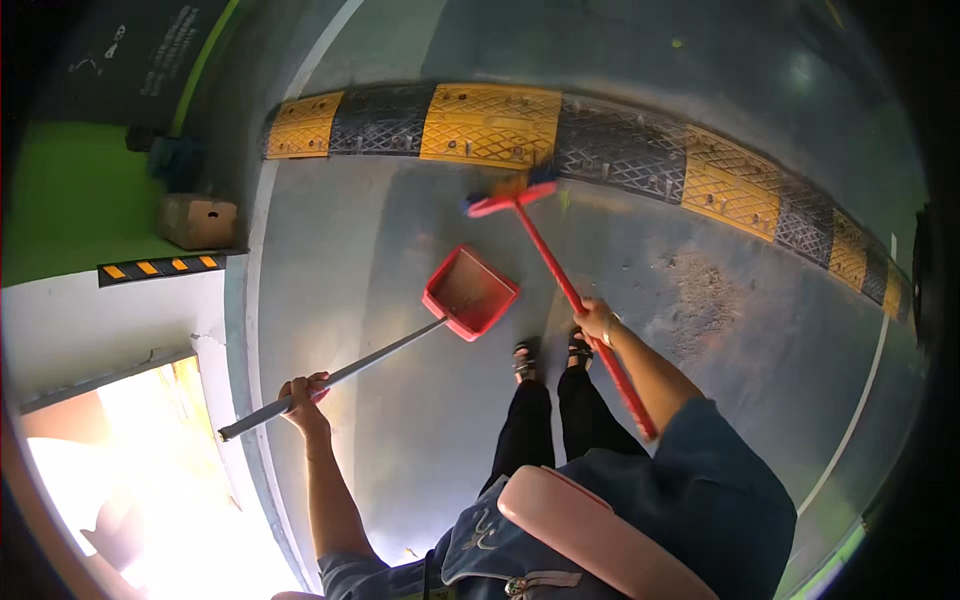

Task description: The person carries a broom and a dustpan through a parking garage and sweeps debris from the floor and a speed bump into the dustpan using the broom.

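My left hand (304, 398) is closed round the grey handle of a red dustpan (483, 311). The pan lies on the floor ahead of my feet, with some dusty dirt in it. My right hand (597, 322) grips the red stick of a broom (547, 248). Its red head, a little blurred, is beyond the dustpan, close to the near edge of a yellow and black speed bump (490, 123). Whether the bristles touch the floor or the bump, I cannot tell. A patch of loose grey dirt (704, 300) lies on the floor to the right of the broom stick.
The speed bump curves across the floor ahead. At the left, a cardboard box (199, 222) stands by the green wall (75, 195), near a black and yellow striped strip (160, 269). A bright doorway (150, 470) opens at lower left. A white line (850, 430) runs along the right.
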Demonstrator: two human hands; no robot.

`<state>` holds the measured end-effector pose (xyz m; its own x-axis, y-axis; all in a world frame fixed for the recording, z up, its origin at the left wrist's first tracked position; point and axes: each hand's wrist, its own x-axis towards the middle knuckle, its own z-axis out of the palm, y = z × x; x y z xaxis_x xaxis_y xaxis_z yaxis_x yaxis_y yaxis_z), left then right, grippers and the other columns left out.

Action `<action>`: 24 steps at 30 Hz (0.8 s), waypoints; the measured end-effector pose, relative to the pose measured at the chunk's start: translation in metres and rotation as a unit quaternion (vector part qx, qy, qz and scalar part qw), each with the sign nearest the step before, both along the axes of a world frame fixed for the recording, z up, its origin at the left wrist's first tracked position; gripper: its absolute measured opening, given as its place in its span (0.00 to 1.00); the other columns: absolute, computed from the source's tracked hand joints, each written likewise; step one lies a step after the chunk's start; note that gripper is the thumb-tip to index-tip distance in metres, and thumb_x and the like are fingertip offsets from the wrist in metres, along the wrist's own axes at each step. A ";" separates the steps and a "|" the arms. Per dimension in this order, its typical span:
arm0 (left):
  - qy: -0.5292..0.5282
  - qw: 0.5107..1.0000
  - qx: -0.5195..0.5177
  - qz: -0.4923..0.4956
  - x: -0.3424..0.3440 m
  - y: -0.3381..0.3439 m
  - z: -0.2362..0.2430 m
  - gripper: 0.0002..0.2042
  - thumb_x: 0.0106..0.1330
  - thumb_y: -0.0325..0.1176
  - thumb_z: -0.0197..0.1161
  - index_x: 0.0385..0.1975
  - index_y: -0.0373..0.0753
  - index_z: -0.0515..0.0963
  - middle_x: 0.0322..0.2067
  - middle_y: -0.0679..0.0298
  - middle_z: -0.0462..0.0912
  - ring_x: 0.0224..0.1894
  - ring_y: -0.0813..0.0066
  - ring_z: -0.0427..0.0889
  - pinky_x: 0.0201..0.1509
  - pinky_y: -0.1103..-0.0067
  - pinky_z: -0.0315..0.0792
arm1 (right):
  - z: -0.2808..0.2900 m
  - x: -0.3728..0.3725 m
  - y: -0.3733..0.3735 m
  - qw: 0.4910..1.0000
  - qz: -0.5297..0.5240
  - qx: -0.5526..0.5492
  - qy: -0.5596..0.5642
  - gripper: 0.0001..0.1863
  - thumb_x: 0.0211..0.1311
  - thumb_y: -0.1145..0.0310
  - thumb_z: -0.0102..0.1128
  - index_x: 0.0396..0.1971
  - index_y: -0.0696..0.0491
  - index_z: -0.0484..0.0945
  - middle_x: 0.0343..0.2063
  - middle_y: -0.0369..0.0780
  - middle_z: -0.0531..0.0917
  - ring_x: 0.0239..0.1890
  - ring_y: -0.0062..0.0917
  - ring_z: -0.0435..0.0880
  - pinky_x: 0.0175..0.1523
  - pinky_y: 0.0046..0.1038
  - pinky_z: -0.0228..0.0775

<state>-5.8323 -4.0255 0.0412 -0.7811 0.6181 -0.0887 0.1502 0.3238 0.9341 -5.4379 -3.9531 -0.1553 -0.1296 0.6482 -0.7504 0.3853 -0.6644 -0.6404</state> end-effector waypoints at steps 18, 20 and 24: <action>-0.036 0.995 0.005 -0.091 -0.022 -0.009 -0.013 0.10 0.48 0.26 0.46 0.06 0.36 0.62 0.09 0.63 0.68 0.20 0.70 0.75 0.20 0.85 0.63 | 0.021 -0.066 -0.036 0.997 -0.065 -0.025 0.027 0.08 0.49 0.70 0.45 0.30 0.54 0.66 0.05 0.36 0.64 0.03 0.19 0.63 0.04 0.23 0.54; -0.051 0.994 0.007 -0.095 -0.027 -0.011 -0.013 0.10 0.47 0.26 0.45 0.06 0.35 0.63 0.08 0.63 0.68 0.20 0.69 0.74 0.20 0.84 0.63 | 0.042 -0.076 -0.041 0.999 -0.044 -0.016 0.021 0.08 0.49 0.70 0.45 0.31 0.54 0.66 0.05 0.36 0.64 0.03 0.18 0.63 0.05 0.23 0.54; -0.035 0.989 0.028 -0.142 -0.037 -0.014 -0.018 0.10 0.45 0.23 0.45 0.05 0.33 0.64 0.07 0.62 0.67 0.20 0.66 0.74 0.22 0.80 0.65 | 0.033 -0.102 0.005 0.998 -0.061 0.032 0.004 0.07 0.51 0.68 0.42 0.30 0.54 0.66 0.04 0.34 0.62 0.02 0.18 0.61 0.04 0.21 0.52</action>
<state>-5.8692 -4.0397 0.0235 -0.5680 0.8173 -0.0969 0.1612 0.2259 0.9607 -5.5403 -3.9486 -0.1219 -0.0534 0.7063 -0.7059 0.2983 -0.6633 -0.6863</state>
